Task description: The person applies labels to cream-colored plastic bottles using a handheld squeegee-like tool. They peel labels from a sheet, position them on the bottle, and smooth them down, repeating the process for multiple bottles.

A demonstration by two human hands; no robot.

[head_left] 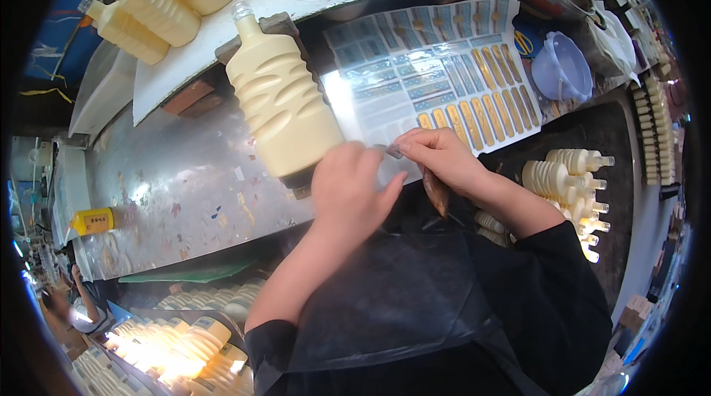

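A cream plastic bottle (278, 100) with a ribbed body and clear neck lies on the bench in front of me, its base towards me. My left hand (348, 187) is at that base, thumb held apart; its other fingers are blurred, so what they hold cannot be made out. Close beside it, my right hand (444, 161) is closed, pinching a small greyish scrap (395, 150) at the fingertips. A brown pointed tool (435, 192) hangs from the same hand's grip. Beyond both hands lies a sheet of blue and gold labels (444, 63).
Several cream bottles (159, 4) stand on a white shelf at the back left. A lilac bucket (561, 66) is right of the label sheet. More bottles (566, 185) lie at the right, others (178, 344) at the lower left. A yellow container (92, 221) is on the metal bench.
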